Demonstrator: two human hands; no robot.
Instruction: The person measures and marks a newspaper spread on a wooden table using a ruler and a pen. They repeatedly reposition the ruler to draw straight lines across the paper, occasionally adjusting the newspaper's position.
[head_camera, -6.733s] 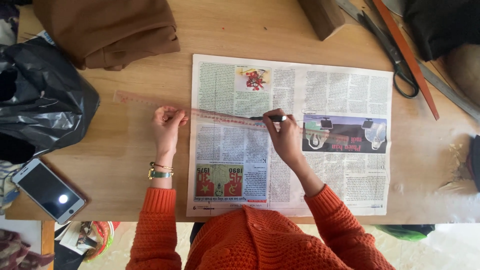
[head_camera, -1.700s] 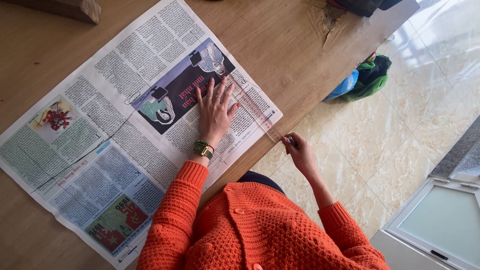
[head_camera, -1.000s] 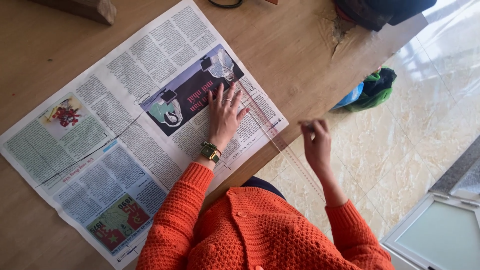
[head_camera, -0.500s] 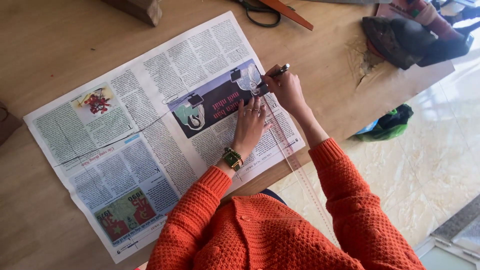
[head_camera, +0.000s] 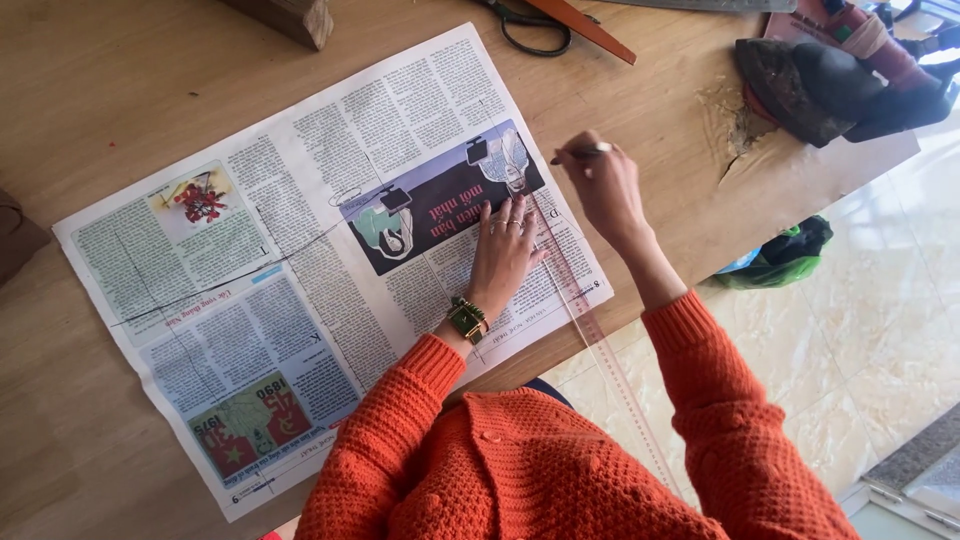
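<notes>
An open newspaper (head_camera: 300, 260) lies spread on the wooden table (head_camera: 120, 90). My left hand (head_camera: 503, 250) lies flat, fingers apart, pressing a long clear ruler (head_camera: 590, 330) onto the paper's right part; the ruler runs off the table edge toward me. My right hand (head_camera: 598, 183) is closed on a pen (head_camera: 582, 152), whose tip is at the ruler's far end near the dark picture on the page. Thin drawn lines cross the left pages. I wear an orange knitted sweater and a green wristwatch.
Black-handled scissors (head_camera: 530, 25) and an orange strip lie at the table's far edge. A wooden block (head_camera: 290, 15) stands at the top. Dark cloth and a red tool (head_camera: 850, 70) sit at the table's right corner. A green bag (head_camera: 780, 255) lies on the tiled floor.
My right hand came up from beside the table edge, now holding the pen at the ruler's far end. My left hand stayed flat on the ruler. The view shifted.
</notes>
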